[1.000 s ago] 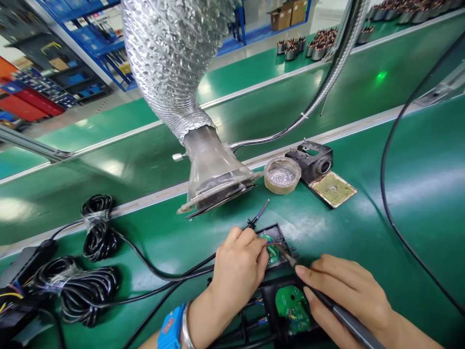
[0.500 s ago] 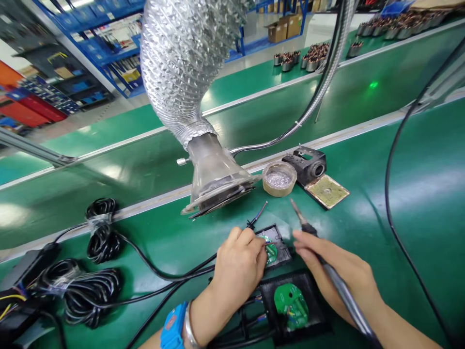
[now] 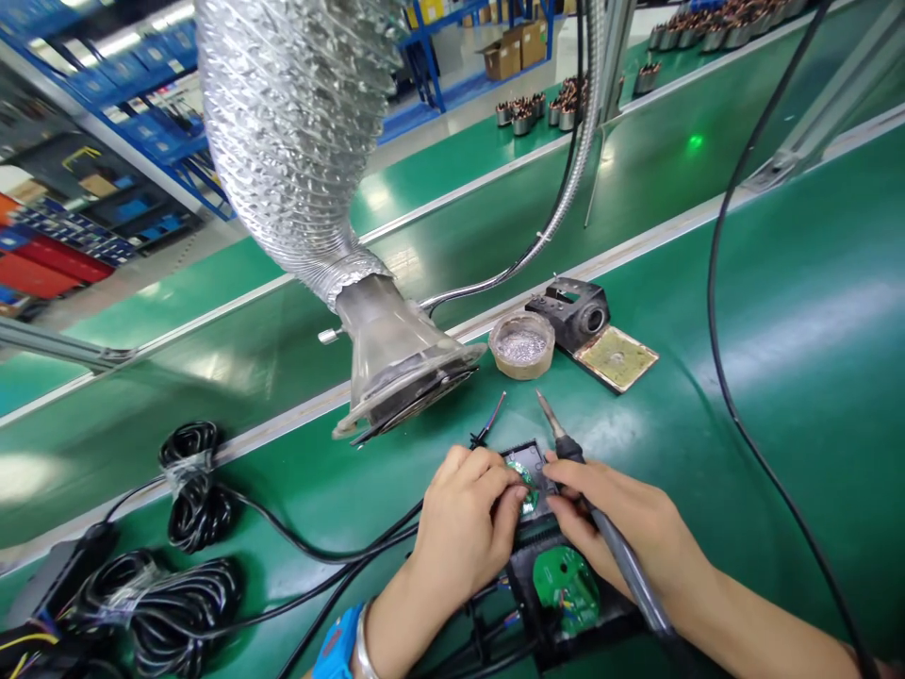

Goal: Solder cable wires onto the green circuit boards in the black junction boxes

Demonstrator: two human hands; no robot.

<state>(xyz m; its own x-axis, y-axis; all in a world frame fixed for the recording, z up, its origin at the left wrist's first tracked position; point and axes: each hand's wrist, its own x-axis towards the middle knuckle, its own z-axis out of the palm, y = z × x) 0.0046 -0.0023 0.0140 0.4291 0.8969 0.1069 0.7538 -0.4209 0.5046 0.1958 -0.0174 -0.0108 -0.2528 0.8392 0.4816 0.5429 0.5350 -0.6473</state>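
Note:
My left hand (image 3: 467, 514) is closed in a pinch over the upper small green circuit board (image 3: 524, 509), its fingertips on a thin wire mostly hidden by the fingers. That board sits in a shallow black housing (image 3: 535, 459). My right hand (image 3: 629, 519) grips a soldering iron (image 3: 622, 556) like a pen. Its fingertips are at the right edge of the upper housing, and the iron's bare tip points up and away from the board. Below both hands lies a second round green circuit board (image 3: 566, 589) in a larger black housing, with coloured wires on it.
A fume extraction hood (image 3: 403, 368) hangs beyond my hands. Behind the iron's tip are a round tub of solder (image 3: 521, 346) and an iron stand (image 3: 576, 311) with a yellow sponge (image 3: 617, 358). Coiled black cables (image 3: 170, 594) lie left. A loose cable (image 3: 735, 405) hangs right.
My right hand with the soldering iron has moved left, close to the upper housing and my left hand. The red wire end seen earlier at my left fingertips is now hidden. The view has shifted.

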